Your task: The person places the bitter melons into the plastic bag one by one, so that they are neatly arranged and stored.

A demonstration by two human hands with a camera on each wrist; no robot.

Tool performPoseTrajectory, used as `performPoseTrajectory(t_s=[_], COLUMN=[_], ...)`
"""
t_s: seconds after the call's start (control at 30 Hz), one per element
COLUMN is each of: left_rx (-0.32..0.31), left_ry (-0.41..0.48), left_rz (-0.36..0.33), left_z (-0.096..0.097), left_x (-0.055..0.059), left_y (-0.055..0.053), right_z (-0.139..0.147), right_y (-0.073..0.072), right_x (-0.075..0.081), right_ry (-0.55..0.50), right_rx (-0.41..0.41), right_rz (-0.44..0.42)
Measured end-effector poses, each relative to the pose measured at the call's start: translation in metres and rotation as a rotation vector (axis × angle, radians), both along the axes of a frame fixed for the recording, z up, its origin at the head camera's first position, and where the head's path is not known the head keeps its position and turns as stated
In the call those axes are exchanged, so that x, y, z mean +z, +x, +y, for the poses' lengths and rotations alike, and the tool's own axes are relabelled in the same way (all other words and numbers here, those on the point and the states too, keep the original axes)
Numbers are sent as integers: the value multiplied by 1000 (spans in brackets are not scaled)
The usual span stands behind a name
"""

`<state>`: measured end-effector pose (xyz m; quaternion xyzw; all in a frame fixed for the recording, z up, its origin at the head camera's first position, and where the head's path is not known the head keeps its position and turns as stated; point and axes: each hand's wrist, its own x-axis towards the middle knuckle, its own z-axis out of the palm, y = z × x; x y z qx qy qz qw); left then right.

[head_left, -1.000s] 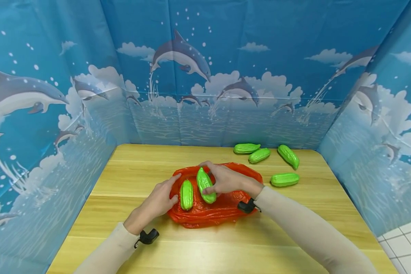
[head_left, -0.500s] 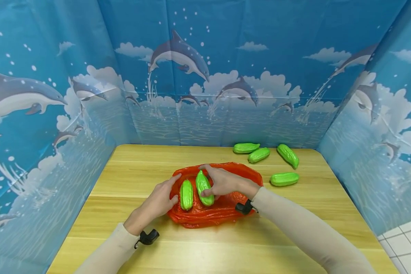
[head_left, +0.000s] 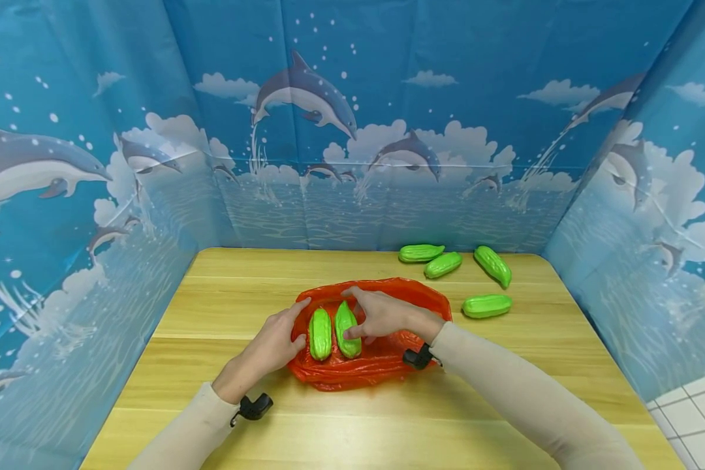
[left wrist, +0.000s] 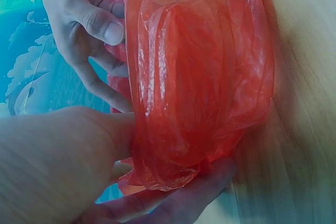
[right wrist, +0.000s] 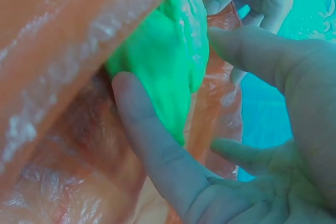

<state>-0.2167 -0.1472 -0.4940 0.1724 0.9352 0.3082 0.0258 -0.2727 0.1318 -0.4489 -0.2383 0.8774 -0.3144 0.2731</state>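
Observation:
A red plastic bag [head_left: 388, 367] lies spread open on the table, holding two bright green bitter melons. My left hand [head_left: 273, 343] holds the bag's left edge, thumb on the inner side and fingers outside. Beside that thumb lies one bitter melon [head_left: 320, 336]. The second bitter melon [head_left: 346, 320] rests parallel to it, slightly to the right. Over this one hovers my right hand [head_left: 382, 314]. In the right wrist view its fingers are spread around the second melon [right wrist: 163, 66], a fingertip touching or very near its side.
Several more bitter melons lie at the table's back right, two close together [head_left: 421, 253], one slanted [head_left: 493, 266] and one nearer the bag [head_left: 486, 306]. A blue dolphin-print curtain [head_left: 352, 163] surrounds the wooden table [head_left: 223, 300] at the back and sides.
My right hand has lowered the second bitter melon into the bag, next to the first, and its fingers have loosened. The left hand has stayed at the bag's edge.

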Motion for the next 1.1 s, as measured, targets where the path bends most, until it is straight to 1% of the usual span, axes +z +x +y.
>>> performPoseTrajectory(t_s=[0.2,0.3,0.33,0.57,0.63,0.73,0.93,1.1], left_rx=[0,2,3,19,25,29,23,14], left_ry=[-7,-8,-7,-8,-7,-7,-10,-5], left_rz=[2,-2,-3,-20,-26,-34,-15,-11], left_z=[-1,-2,-2,-2,-2,-2,-3,-2], left_x=[0,0,0,-4,-5,-5,-4,-3], left_y=[0,0,0,2,2,3,5,5], right_z=[1,1,1,2,3,4,8,14], right_y=[3,3,3,3,4,7,12,14], right_x=[0,-1,-1,-4,-3,0,8,15], right_ry=[52,46,46,18,24,34,47,27], right_rx=[33,38,37,13,16,13,3,-7], right_rz=[74,97,98,37,51,85,173,183])
